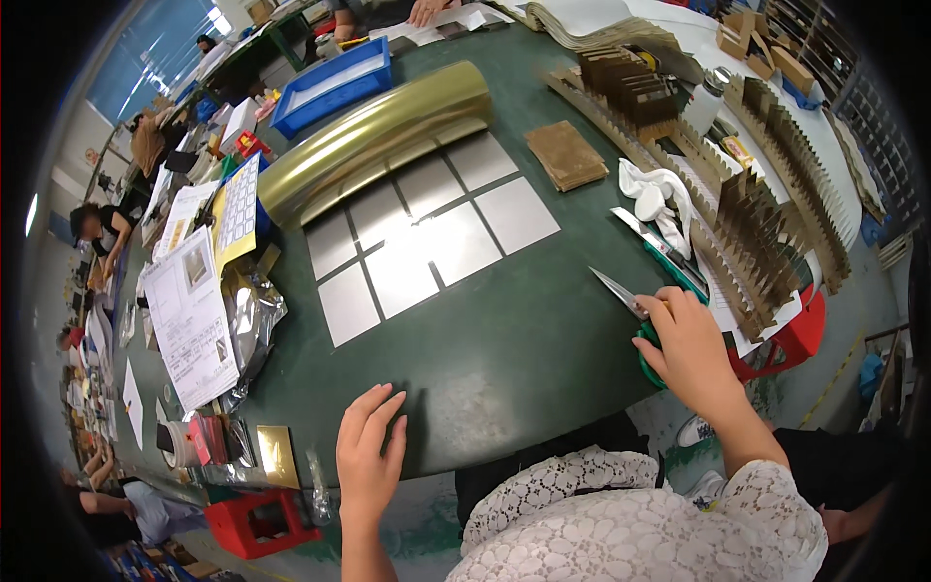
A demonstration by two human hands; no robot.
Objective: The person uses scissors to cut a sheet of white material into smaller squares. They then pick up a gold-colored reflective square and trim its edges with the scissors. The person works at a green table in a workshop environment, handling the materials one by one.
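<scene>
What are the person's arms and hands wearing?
Both hands are bare: no gloves show on the left hand or the right hand, and no rings or watch can be seen. The forearms are bare too. White lace short sleeves cover the upper arms.

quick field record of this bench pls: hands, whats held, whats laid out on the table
left hand: left hand flat on the green table, fingers spread, holding nothing
right hand: right hand gripping green-handled scissors, blades pointing up-left over the table
centre: six silver sheets laid in a grid, apart from both hands
behind sheets: gold foil roll, partly unrolled
right side: white cloth, stack of brown card, rows of folded brown card dividers
left side: printed papers, blue tray
others: people working further along the table
</scene>
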